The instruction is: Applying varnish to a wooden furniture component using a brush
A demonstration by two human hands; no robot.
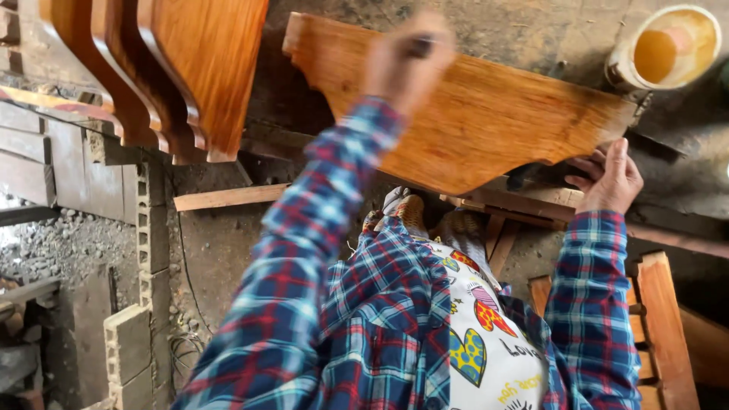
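left hand (406,64): gripping brush, seemingly | right hand (607,178): holding varnished board (486,114) | dirt floor (220,243)

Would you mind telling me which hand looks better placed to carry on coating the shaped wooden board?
Probably the left hand: it is over the wooden board, blurred, apparently gripping a dark tool. The right hand grips the board's lower right edge, steadying it.

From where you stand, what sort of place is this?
Probably a small, rough woodworking or furniture-finishing workshop: a shaped wooden panel glossy with finish, matching finished pieces stacked alongside, a tub of amber liquid, and a dirt floor with concrete blocks.
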